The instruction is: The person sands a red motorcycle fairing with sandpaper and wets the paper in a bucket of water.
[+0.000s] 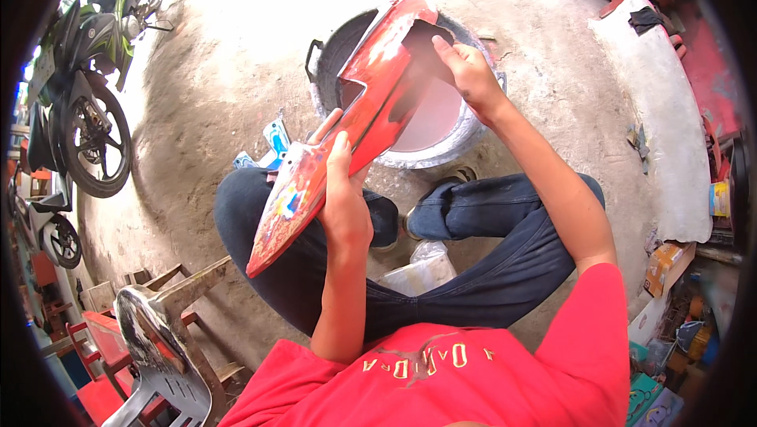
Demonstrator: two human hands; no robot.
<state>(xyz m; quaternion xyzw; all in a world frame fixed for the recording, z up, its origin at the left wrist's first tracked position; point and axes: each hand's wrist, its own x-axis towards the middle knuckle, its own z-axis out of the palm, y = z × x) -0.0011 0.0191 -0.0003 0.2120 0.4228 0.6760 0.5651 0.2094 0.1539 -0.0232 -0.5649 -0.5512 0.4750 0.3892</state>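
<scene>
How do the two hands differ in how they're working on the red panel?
The left hand grips the red panel low down, thumb and fingers wrapped round its edge; the right hand is up at the top end, fingers pressed flat on its inner side. The left arm is bent close in, the right reaches further out. Both are bare and touch the panel.

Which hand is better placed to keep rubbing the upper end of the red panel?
Right. The right hand already rests on the red panel's upper end over the basin; the left hand grips its lower half, likely steadying it.
</scene>
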